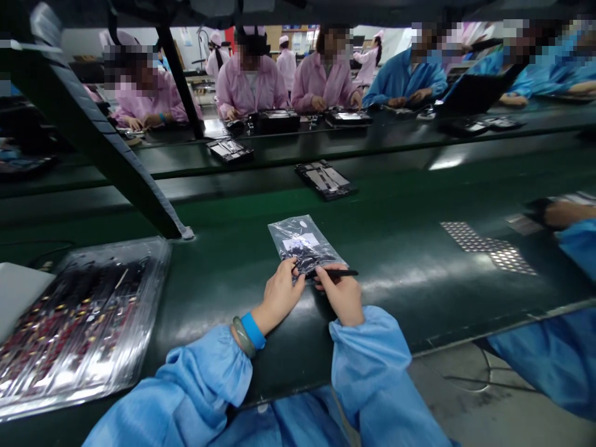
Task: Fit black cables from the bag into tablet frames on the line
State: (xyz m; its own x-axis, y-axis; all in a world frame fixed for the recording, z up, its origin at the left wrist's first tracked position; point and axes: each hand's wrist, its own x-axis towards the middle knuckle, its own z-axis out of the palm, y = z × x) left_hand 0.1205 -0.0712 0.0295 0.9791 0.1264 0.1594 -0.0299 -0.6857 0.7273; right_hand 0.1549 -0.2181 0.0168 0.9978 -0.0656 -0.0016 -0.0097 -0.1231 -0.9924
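Now one clear plastic bag lies flat on the green belt, just ahead of two hands; the left hand pinches the bag's near edge with closed fingers; the right hand is clamped on one thin black tool touching that edge; two dark trays rest farther off; one wrapped tray sits left.

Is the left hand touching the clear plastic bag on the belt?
Touching. The head view shows the left hand with fingertips pinching the near edge of the plastic bag; no gap is visible.
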